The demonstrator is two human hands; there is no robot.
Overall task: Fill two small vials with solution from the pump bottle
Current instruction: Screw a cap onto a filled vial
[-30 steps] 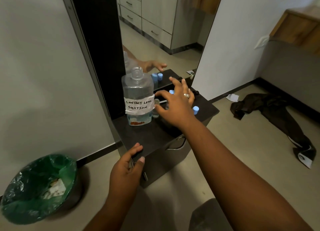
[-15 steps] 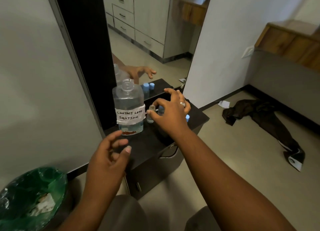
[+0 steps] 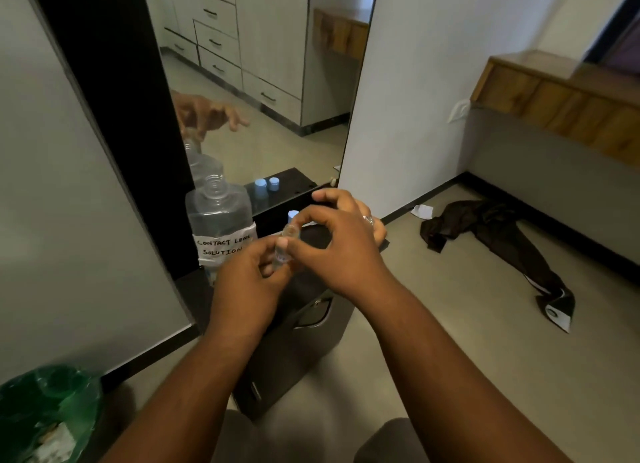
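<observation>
While both hands meet above the cabinet (image 3: 301, 310), one vial (image 3: 285, 246) sits between them, lifted clear of the top. Left hand (image 3: 247, 282): fingers curled round the vial's lower body, thumb up along its side. Right hand (image 3: 341, 244): thumb and forefinger curled at the vial's mouth, pinching near the rim; other fingers arched above. Whether a cap sits under those fingertips cannot be told; blurred.

Vial is clear glass, small. Contents not readable at this sharpness; no liquid level made out.

Bottle (image 3: 220, 223) stands on the cabinet top just left of the hands, against the mirror (image 3: 263, 81). Neck is bare, no pump head showing on it. Paper label reads CONTACT LENS SOLUTION. Liquid appears low, mostly hidden behind label and left hand.

A blue cap (image 3: 293, 214) shows just behind the hands on the cabinet top; whether it crowns the second vial is hidden. Two blue caps show in the mirror reflection.

Judgement on progress: early. One vial in hand, probably being opened or readied; nothing seen flowing from the bottle. Filling of both vials looks yet to come, then capping.

Off to the side: green-lined bin (image 3: 45, 414) lower left, dark cloth (image 3: 491, 234) on the floor right.
</observation>
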